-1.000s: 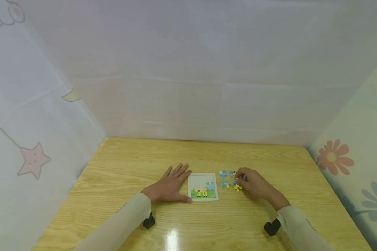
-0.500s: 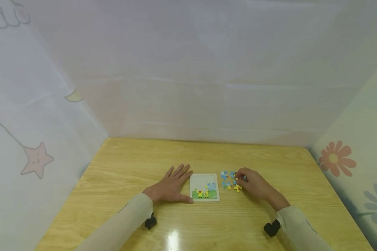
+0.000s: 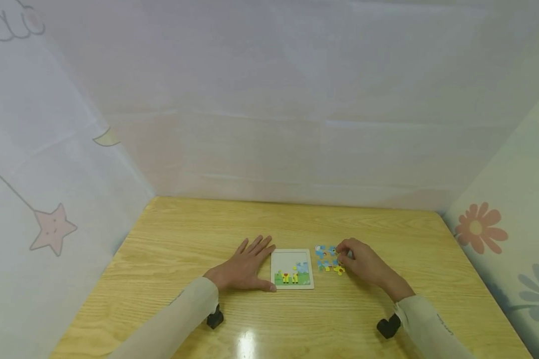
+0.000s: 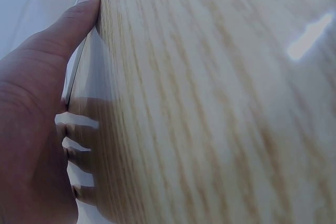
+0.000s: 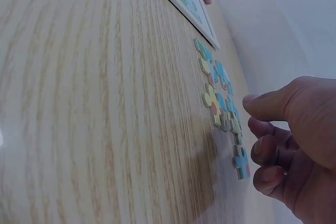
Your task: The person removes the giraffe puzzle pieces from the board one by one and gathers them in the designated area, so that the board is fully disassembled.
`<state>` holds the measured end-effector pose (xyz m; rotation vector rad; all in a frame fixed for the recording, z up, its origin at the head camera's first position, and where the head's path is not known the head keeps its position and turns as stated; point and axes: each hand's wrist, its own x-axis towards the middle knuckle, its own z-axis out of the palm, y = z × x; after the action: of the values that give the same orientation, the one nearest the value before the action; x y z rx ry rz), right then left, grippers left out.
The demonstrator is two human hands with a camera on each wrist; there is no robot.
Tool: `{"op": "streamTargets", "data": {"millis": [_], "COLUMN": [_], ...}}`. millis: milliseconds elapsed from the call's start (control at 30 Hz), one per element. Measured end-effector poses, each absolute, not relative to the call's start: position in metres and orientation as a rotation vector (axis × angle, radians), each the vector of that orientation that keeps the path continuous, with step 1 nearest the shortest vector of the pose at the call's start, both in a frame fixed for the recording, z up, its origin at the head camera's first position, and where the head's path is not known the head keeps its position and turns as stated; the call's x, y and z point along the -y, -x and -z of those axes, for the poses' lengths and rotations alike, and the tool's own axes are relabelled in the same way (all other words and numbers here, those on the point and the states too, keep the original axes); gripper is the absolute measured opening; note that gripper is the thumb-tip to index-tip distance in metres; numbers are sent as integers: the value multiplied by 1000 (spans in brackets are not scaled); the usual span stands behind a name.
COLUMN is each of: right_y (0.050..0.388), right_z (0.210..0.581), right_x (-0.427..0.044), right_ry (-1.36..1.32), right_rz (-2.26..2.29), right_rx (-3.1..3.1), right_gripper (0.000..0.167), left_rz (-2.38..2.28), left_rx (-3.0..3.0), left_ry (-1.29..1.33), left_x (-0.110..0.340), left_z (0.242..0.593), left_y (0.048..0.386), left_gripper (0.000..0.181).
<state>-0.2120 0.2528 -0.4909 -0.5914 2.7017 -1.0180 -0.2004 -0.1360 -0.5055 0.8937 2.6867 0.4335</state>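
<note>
A shallow white-rimmed jigsaw tray lies on the table, with a picture of green ground and yellow animal legs filling its lower and right parts. My left hand rests beside it, fingers spread, the thumb touching its near left corner. Right of the tray, several loose jigsaw pieces lie grouped, blue ones and a yellow one among them. Just over their right side hovers my right hand, fingers loosely bent. In the right wrist view its thumb and fingers stand apart with nothing seen between them.
The wooden table carries everything. A pale cloth wall rises behind its far edge, and printed cloth stands at both sides. A black wrist device hangs under the right sleeve, another under the left.
The right hand stays over the pieces with only slight finger movement, and a little more of it has lifted off the yellow piece. My left hand keeps its place at the tray.
</note>
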Motion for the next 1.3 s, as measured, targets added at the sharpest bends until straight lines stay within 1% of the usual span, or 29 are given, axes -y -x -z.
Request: {"op": "streamTargets", "data": {"millis": [300, 500, 700, 900, 1133, 1300], "right_y": [210, 210, 209, 208, 210, 211], "right_z": [489, 488, 487, 487, 495, 497], "right_x": [-243, -224, -204, -187, -178, -177], "right_ry": [620, 658, 764, 757, 759, 789], "right_rz": [1045, 1054, 999, 974, 905, 883], "right_rx": [-2672, -2632, -2639, -2621, -2616, -2605], "right_gripper": [18, 15, 14, 15, 14, 16], "left_rz": [-439, -448, -445, -424, -398, -406], "left_rx": [-2681, -2677, -2678, -2688, -2687, -2684], "left_ry": [-883, -891, -884, -875, -859, -850], "left_x": [135, 135, 135, 135, 135, 135], "left_z": [502, 503, 504, 505, 506, 505], "left_y": [198, 199, 199, 200, 200, 199], "left_gripper": [115, 115, 115, 116, 117, 116]}}
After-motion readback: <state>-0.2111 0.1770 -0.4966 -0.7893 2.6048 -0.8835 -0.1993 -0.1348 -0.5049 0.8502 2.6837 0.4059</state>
